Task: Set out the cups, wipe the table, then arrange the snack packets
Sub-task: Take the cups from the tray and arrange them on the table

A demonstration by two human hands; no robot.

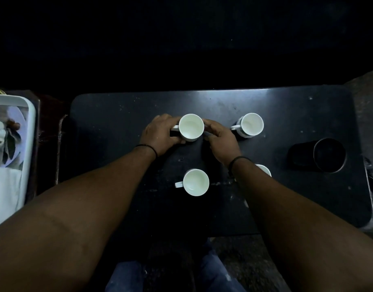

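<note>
Several white cups stand upright on a dark table. My left hand and my right hand wrap both sides of the far-left cup, its handle pointing left under my left fingers. A second cup stands to its right. A nearer cup sits in front, handle to the left. A fourth cup is mostly hidden behind my right forearm. No snack packets or cloth show on the table.
A black cup holder sits at the table's right side. A white tray with a floral print stands off the left edge. Crumbs and specks dot the tabletop. My knees in jeans show below the near edge.
</note>
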